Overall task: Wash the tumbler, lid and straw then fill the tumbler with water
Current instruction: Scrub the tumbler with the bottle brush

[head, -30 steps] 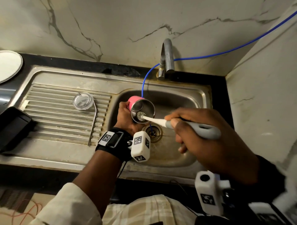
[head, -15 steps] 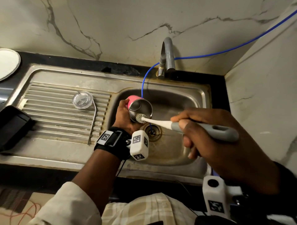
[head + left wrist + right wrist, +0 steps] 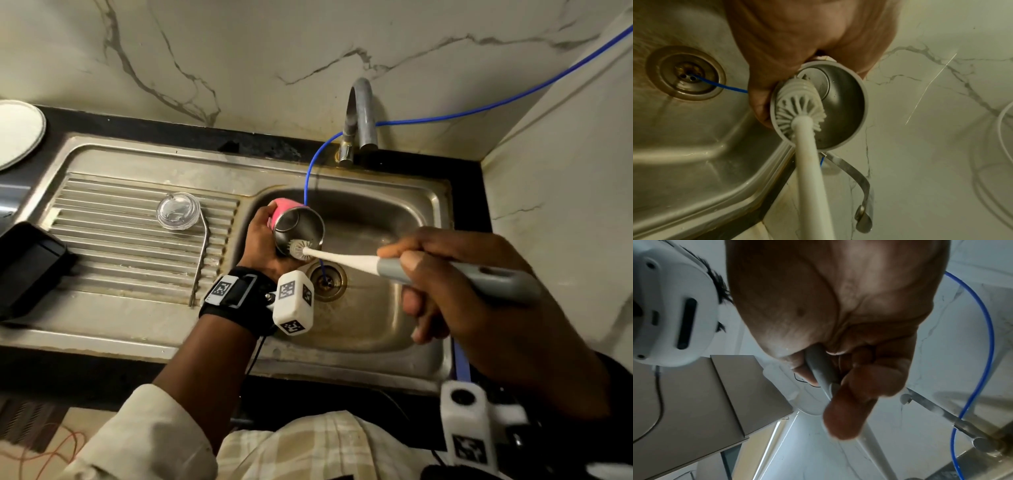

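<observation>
While our left hand [image 3: 263, 245] gripped the pink tumbler [image 3: 296, 228] over the sink [image 3: 428, 205], our right hand [image 3: 479, 291] clutched the brush [image 3: 342, 258], bristles inside its mouth. Lid [image 3: 178, 210] and straw [image 3: 200, 263] lay at nine o'clock on the drainboard [image 3: 120, 240].

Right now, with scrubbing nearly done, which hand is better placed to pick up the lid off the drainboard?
Left. The left hand holds the tumbler next to the drainboard, near the lid; the right hand grips the brush farther away.
</observation>
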{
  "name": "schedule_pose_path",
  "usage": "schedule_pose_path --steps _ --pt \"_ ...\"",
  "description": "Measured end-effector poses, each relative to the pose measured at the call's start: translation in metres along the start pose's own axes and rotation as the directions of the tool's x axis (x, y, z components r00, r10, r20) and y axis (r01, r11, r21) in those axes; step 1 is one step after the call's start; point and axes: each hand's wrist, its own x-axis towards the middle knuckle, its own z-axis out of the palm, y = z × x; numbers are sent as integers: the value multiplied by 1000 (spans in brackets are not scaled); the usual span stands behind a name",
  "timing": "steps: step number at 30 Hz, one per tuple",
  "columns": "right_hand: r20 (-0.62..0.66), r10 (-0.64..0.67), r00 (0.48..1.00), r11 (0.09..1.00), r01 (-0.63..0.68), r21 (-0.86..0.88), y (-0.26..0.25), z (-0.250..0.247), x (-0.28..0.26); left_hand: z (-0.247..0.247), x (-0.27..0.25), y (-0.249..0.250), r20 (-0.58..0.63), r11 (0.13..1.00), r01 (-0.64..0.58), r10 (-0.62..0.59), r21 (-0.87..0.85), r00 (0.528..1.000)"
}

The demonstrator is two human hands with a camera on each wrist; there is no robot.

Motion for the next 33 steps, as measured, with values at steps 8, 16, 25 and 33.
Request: schedule_pose_path --steps 8,16,25,33 --pt "-67 -95 993 987 85 -133 24 30 38 4 3 -11 33 995 82 -84 65 996" --pt "29 -10 1000 998 12 -68 2 6 22 0 5 -8 -27 996 85 -84 40 996" --pt "-42 -75 996 987 68 -148 14 19 35 3 12 -12 65 994 113 -113 7 991" --pt "41 -35 999 991 40 -125 4 12 24 -8 16 -8 37 991 97 -94 -96 995"
